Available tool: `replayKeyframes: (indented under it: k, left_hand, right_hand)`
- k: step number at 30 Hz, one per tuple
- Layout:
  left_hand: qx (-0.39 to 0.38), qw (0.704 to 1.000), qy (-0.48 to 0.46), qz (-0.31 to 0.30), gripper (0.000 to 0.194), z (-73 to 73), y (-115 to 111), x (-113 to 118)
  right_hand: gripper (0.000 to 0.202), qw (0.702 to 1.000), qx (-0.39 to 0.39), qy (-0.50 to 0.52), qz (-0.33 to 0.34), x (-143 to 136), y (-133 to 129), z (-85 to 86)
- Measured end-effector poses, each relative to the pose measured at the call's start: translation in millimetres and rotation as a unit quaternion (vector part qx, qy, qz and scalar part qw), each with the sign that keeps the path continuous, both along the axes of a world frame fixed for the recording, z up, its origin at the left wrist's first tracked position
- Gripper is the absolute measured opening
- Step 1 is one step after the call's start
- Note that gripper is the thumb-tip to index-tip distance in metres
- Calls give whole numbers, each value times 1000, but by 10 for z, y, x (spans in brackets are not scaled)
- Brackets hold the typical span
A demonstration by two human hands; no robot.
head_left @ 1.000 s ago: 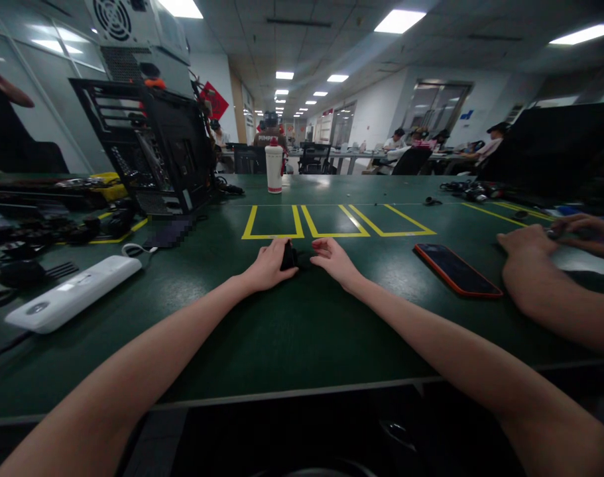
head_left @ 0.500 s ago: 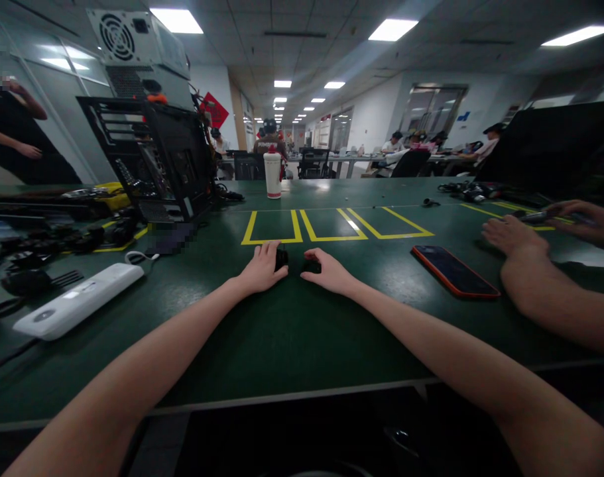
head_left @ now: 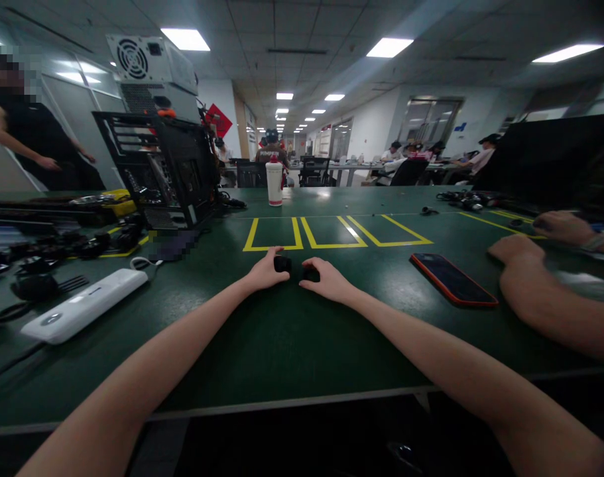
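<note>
My left hand (head_left: 266, 270) rests on the green table (head_left: 292, 344), fingers and thumb curled round a small black cylindrical part (head_left: 282, 264). Its exact kind is too dark to make out. Close by on the right, my right hand (head_left: 326, 279) is curled too, thumb and forefinger round another small black piece (head_left: 310, 272), mostly hidden in the palm. A narrow gap separates the two parts. Just beyond my hands, yellow tape outlines (head_left: 272, 249) mark the tabletop.
A phone in an orange case (head_left: 453, 279) lies at right, near a co-worker's hands (head_left: 518, 248). At left are a white power strip (head_left: 90, 305), black cables and an open computer case (head_left: 157, 169). A white cup (head_left: 274, 182) stands farther back.
My view has tilted slightly upward. My hands keep their grip on the black pieces, almost unmoved. The co-worker's hands at right have shifted, and the standing person at left has lowered an arm.
</note>
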State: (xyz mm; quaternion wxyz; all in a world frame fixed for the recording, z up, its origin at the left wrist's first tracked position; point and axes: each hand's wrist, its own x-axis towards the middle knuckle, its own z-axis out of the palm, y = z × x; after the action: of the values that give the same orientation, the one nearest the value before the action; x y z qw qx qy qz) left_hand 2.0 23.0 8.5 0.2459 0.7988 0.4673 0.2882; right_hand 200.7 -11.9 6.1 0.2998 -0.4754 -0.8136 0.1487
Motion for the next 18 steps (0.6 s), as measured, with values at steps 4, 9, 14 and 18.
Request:
replayKeyframes:
  k: [4,9,14,18]
  left_hand:
    - [-24,996,-19,-84,68,73,-41,35]
    - [-12,997,39,-69,57,183,-202,32]
    - [-9,992,122,-41,57,303,-654,-47]
    - [37,984,161,-62,54,408,-1193,-165]
  right_hand:
    - [44,1000,1,-18,7,0,-12,15]
    - [44,999,-14,-52,8,23,-94,75]
    - [37,994,4,-105,21,88,-391,159]
    - [37,992,6,-125,25,152,-864,213]
